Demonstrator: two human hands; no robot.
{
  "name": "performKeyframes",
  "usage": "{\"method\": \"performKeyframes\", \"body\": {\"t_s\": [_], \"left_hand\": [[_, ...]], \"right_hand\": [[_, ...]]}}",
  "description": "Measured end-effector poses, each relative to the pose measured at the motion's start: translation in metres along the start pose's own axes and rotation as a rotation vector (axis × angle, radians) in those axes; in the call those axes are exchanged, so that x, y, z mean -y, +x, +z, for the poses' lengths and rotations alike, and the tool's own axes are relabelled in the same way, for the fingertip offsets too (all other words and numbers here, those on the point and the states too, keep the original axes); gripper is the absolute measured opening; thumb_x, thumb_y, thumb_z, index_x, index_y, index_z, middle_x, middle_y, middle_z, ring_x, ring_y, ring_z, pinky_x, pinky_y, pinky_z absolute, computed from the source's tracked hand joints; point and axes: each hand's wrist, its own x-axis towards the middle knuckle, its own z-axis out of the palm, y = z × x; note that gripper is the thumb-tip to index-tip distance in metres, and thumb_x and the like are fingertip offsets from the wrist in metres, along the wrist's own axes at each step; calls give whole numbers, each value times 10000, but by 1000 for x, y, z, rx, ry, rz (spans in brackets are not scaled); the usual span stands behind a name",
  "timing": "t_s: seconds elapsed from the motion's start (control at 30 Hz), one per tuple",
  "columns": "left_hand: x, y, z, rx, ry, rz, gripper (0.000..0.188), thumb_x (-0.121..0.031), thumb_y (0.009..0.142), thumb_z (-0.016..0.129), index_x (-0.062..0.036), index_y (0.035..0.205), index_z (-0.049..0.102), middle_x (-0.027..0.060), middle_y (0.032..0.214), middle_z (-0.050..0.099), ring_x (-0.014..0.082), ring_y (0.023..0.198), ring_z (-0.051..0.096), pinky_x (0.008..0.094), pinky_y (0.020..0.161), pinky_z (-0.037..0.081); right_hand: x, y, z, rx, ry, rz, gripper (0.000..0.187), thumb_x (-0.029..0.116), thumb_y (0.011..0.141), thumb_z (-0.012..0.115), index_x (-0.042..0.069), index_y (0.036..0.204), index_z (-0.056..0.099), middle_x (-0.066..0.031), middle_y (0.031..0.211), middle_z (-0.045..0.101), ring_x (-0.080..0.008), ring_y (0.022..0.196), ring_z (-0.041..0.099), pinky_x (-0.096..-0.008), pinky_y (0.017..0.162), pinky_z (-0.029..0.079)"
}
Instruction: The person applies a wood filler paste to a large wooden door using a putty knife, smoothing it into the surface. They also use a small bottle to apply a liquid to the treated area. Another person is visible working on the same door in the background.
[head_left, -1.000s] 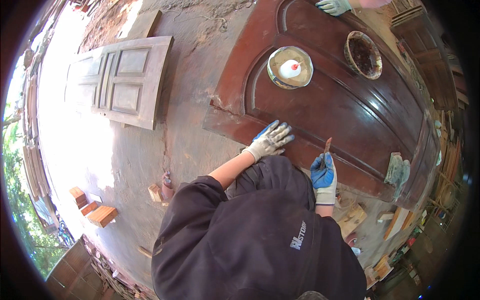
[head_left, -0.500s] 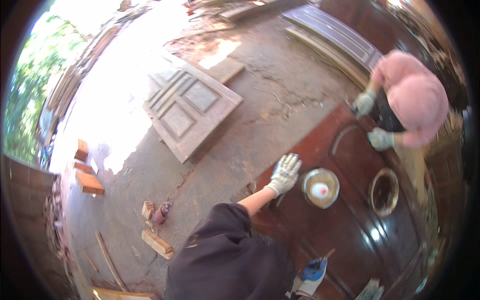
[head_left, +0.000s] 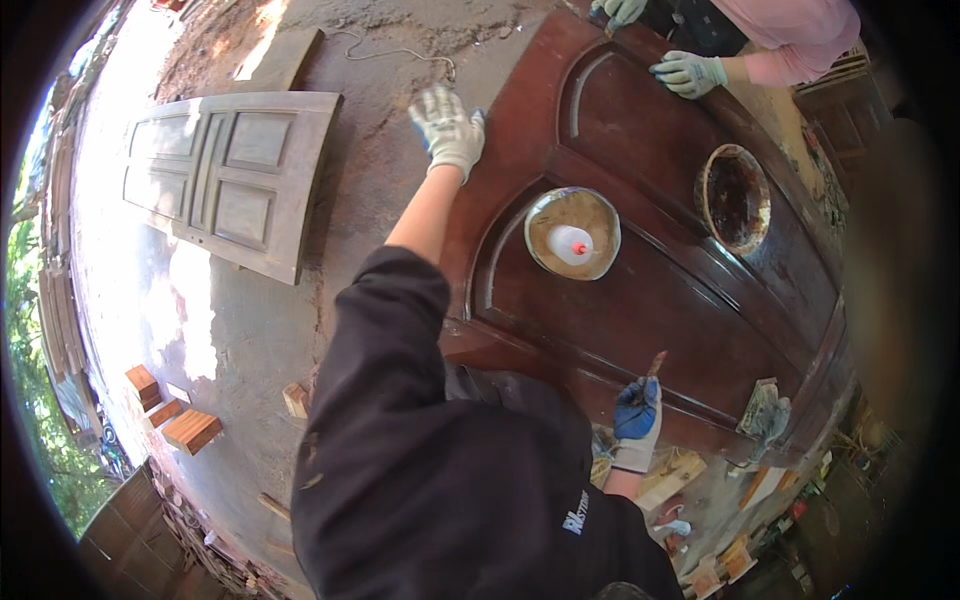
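Note:
A dark red-brown panelled door (head_left: 620, 330) lies in front of me. My left hand (head_left: 448, 130), in a white glove with blue patches, is open with fingers spread at the door's left edge; whether it touches the edge I cannot tell. My right hand (head_left: 637, 415), in a blue-palmed white glove, is closed on a slim brown-tipped stick (head_left: 656, 364), its tip pointing up over the door's near side. A round bowl (head_left: 540, 205) sits on the door, holding a white bottle (head_left: 568, 243) with a red cap. A dark-stained basin (head_left: 738, 235) stands right of it.
A person's gloved hand (head_left: 690, 73), with a pink sleeve (head_left: 800, 45), rests at the door's far right. A grey cloth (head_left: 765, 412) lies on its near right edge. A weathered door panel (head_left: 225, 180) lies on the ground leftward, with wooden blocks (head_left: 192, 431) nearer.
My view has turned, so the door and bowls sit higher and further left. My left hand has gone from lying on the door to its left edge. My right hand still holds the stick.

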Motion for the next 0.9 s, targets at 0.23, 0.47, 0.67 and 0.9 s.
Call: {"method": "performKeyframes", "body": {"t_s": [0.23, 0.47, 0.67, 0.9], "left_hand": [[-40, -47, -86, 234, -663, 830, 406, -388, 817, 658, -146, 1144, 660, 106, 1192, 629, 304, 1185, 563, 518, 1031, 400], [-77, -56, -39, 166, -518, 170, 613, -484, 963, 478, -114, 1452, 485, 157, 1552, 381, 320, 1489, 250, 573, 1219, 44], [-101, -126, -17, 117, -1265, 354, 474, -215, 1002, 458, 4, 1422, 457, 210, 1499, 425, 372, 1386, 403, 487, 1174, 287], [-187, -238, -101, 609, -1325, 312, 516, -359, 1062, 337, -49, 1466, 419, 213, 1521, 389, 371, 1454, 300, 471, 1231, 176]], "right_hand": [[-3, 7, 40, 55, -1, 153, 76, 163, 988, 605, 93, 964, 622, 13, 792, 556, -101, 714, 520, -252, 679, 463], [-4, 51, 34, 167, -141, 149, 218, 220, 992, 607, 90, 1163, 639, 4, 977, 666, -98, 792, 609, -251, 718, 514], [28, 64, 25, 237, -221, 0, 267, 230, 986, 623, 87, 1212, 626, -10, 1035, 671, -113, 855, 626, -239, 754, 516], [64, 24, 87, 215, -201, -43, 562, 268, 994, 613, 134, 1467, 343, 45, 909, 588, -56, 809, 555, -205, 732, 467]]}}
